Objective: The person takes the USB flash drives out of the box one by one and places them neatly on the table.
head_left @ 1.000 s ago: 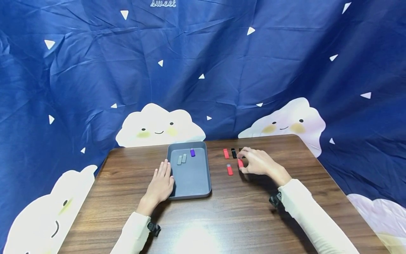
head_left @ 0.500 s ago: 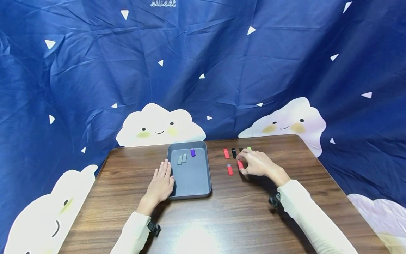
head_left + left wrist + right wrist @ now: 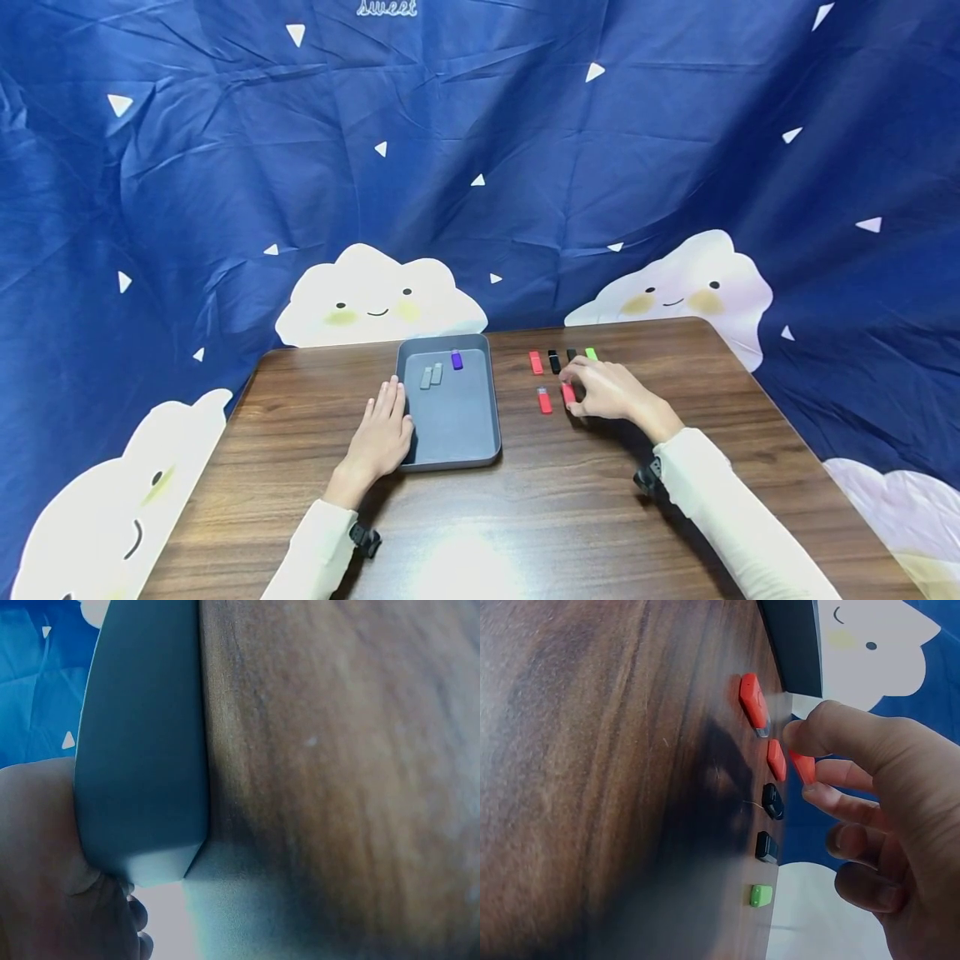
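Observation:
Between the thumb and fingers of my right hand point(image 3: 611, 392) is a red USB stick point(image 3: 568, 393), pinched at its ends. The right wrist view shows this red stick point(image 3: 803, 767) held off the wood. Left of it lies another red USB stick point(image 3: 544, 401) with a clear end. A row behind holds a red stick point(image 3: 536, 362), a black stick point(image 3: 554, 362), a dark stick point(image 3: 572, 354) and a green stick point(image 3: 592, 354), the last two partly covered by the hand. My left hand point(image 3: 378, 433) rests with straight fingers along the left rim of a grey tray point(image 3: 450, 465).
Inside the tray lie a purple USB stick point(image 3: 457, 360) and two pale grey sticks point(image 3: 431, 377). Everything stands on a brown wooden table point(image 3: 525, 517). A blue curtain point(image 3: 480, 125) with white clouds hangs behind its far edge.
My right hand has drawn slightly toward me with the red USB stick, uncovering the green stick and more of the dark one. My left hand has stayed in place.

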A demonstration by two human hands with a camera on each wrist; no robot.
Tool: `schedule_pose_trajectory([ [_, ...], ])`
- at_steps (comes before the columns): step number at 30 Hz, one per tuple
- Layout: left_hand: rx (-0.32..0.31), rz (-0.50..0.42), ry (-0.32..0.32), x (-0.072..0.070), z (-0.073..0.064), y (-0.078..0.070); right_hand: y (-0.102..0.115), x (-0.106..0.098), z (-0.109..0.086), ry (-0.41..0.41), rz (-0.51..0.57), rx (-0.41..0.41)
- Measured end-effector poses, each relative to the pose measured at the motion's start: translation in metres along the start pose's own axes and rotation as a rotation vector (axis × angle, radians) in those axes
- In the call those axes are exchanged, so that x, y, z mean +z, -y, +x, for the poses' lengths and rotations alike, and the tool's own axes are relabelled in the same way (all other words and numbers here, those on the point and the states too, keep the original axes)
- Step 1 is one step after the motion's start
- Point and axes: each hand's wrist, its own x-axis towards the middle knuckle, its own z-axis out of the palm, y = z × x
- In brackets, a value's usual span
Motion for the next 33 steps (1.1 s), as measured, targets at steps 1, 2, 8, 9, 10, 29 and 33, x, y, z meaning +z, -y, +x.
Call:
schedule_pose_trajectory([
  [1, 0.001, -0.002, -0.004, 0.000, 0.000, 0.000, 0.000, 0.001, 0.000, -0.001, 0.004, 0.000],
  [2, 0.002, -0.002, -0.007, 0.000, -0.001, 0.000, 0.000, 0.001, 0.000, 0.001, 0.008, 0.001],
  [8, 0.001, 0.004, 0.002, -0.002, -0.001, -0.001, -0.002, 0.006, 0.001, 0.018, 0.010, 0.015],
  [9, 0.000, 0.005, 0.004, -0.002, -0.001, -0.001, -0.002, 0.007, 0.001, 0.020, 0.011, 0.017],
  [10, 0.000, 0.005, 0.003, -0.002, -0.001, -0.001, -0.002, 0.008, 0.001, 0.020, 0.012, 0.014],
  [29, -0.005, -0.032, -0.010, -0.010, -0.003, -0.009, -0.003, 0.017, 0.004, 0.032, 0.036, 0.016],
  [33, -0.001, -0.035, -0.018, -0.012, -0.003, -0.011, -0.003, 0.018, 0.005, 0.028, 0.037, 0.016],
])
